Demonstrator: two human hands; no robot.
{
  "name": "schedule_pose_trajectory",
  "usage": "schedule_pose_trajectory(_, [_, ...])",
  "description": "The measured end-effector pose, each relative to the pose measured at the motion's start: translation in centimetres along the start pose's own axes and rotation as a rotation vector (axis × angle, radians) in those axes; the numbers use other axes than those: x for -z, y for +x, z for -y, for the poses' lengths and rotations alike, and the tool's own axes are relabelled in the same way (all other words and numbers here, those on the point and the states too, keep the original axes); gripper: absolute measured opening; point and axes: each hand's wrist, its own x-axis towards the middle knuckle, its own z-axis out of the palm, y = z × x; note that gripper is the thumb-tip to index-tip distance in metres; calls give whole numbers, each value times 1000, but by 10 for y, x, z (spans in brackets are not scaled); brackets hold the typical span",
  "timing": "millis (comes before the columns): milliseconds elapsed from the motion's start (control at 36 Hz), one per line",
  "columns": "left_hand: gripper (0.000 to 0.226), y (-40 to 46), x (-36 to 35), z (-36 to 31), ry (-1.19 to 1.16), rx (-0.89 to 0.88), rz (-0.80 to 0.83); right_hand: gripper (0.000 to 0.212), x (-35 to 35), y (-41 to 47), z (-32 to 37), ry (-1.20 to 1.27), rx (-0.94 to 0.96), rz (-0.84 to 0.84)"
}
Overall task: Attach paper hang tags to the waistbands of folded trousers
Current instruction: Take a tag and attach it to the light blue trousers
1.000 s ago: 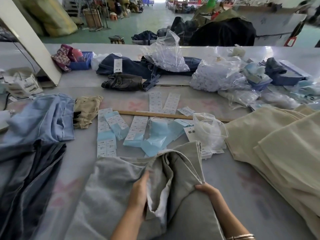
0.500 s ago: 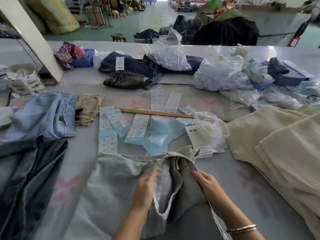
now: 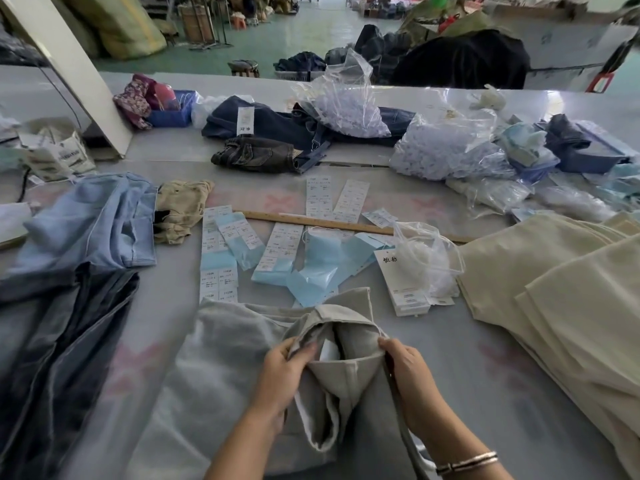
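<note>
Hands [image 3: 346, 372] pinch grey trousers [image 3: 221, 358] waistband edge, tags [image 3: 405, 289] near.

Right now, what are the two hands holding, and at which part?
Both hands grip the grey trousers at the opened waistband: the left hand on its left edge, the right hand on its right edge.

Your trousers [image 3: 235, 358]: matt grey woven cloth | hang tags [image 3: 403, 282]: matt white paper | ruler [image 3: 332, 224]: bare wood | bag [image 3: 427, 258]: glossy clear plastic | bracelet [image 3: 467, 462]: shiny metal

Green floor [image 3: 311, 32] beyond long grey table [image 3: 485, 393]; white slanted post [image 3: 69, 71] left.
</note>
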Motion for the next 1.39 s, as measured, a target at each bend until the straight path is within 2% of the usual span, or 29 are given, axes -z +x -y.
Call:
schedule_pose_trajectory(111, [14, -5, 1, 4, -93, 45, 13, 24, -3, 2, -6, 64, -54, -6])
schedule_pose_trajectory(250, [15, -9, 2, 6, -183, 59, 68, 32, -2, 1, -10, 1, 9, -13])
schedule_pose_trajectory(306, [12, -12, 0, 8, -161, 43, 65, 28, -3, 0, -12, -123, 133, -43])
schedule_pose_trajectory(361, [7, -13, -6, 11, -73, -8, 10, 14, -3, -1, -15, -293, 341, -137])
schedule_pose_trajectory(444, [15, -14, -19, 14, 32, -75, -74, 39, -2, -6, -16, -491, 595, -185])
schedule_pose_trajectory(500, [20, -16, -28, 13, 94, -120, -110, 44, 1, -7, -16, -643, 693, -158])
schedule_pose_trajectory(667, [22, -17, -40, 17, 165, -177, -149, 9, -1, -10, -10, -848, 630, -33])
schedule_pose_trajectory(778, [22, -16, -38, 17, 133, -158, -146, 33, -5, -10, 0, -957, 538, 38])
schedule_pose_trajectory(889, [23, -16, -36, 12, 109, -143, -129, 18, -5, -2, 2, -1036, 524, 64])
schedule_pose_trajectory(972, [26, -16, -33, 9, 74, -116, -112, 12, -2, 1, 0, -866, 495, 25])
schedule_pose_trajectory(1056, [11, -13, -25, 5, -47, -40, -122, 28, 4, -3, 0, -444, 314, 69])
schedule_pose_trajectory(1111, [8, -12, -20, 1, -131, 8, -101, 29, 5, -7, -1, -129, 203, 143])
schedule_pose_trajectory(1167, [9, -12, -17, 0, -186, 31, -65, 25, 4, -11, -1, 57, 137, 187])
schedule_pose_trajectory(1250, [15, -14, -15, -2, -256, 37, -23, 23, -1, -13, 0, 234, 60, 208])
schedule_pose_trajectory(1389, [32, -17, -11, 2, -377, 87, -2, 13, -4, -13, -5, 281, 6, 191])
